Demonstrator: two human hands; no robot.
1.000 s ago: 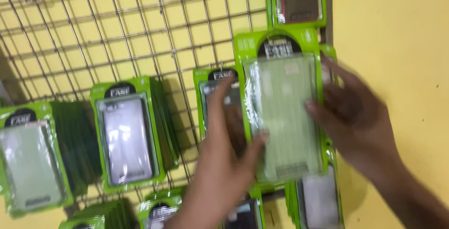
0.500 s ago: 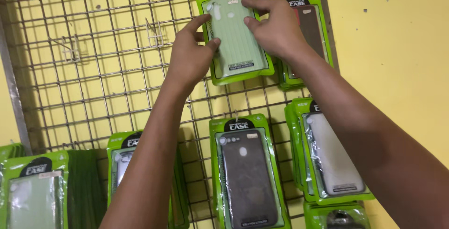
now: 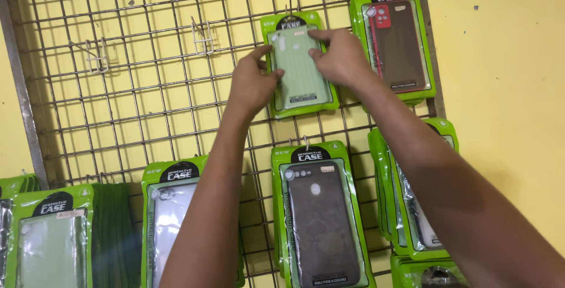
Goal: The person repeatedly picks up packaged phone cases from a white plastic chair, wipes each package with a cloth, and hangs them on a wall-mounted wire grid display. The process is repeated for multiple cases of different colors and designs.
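A pale green phone case in a bright green packet (image 3: 300, 73) hangs high on the wire grid (image 3: 135, 88). My left hand (image 3: 253, 82) grips the packet's left edge, thumb across its front. My right hand (image 3: 341, 58) holds its right edge and top corner. Both forearms reach up from the bottom of the view. The packet's top sits at a metal hook.
A dark case with a red corner (image 3: 397, 41) hangs just right of the held packet. Below hang a black case packet (image 3: 321, 217), a clear one (image 3: 170, 217), a pale green one (image 3: 50, 241) and a stack at the right (image 3: 412, 205). Bare hooks (image 3: 203, 35) stick out at upper left. A yellow wall (image 3: 500, 88) lies to the right.
The packet was carried up from the lower rows to the top of the grid. Since half a second ago my hands have barely shifted on it.
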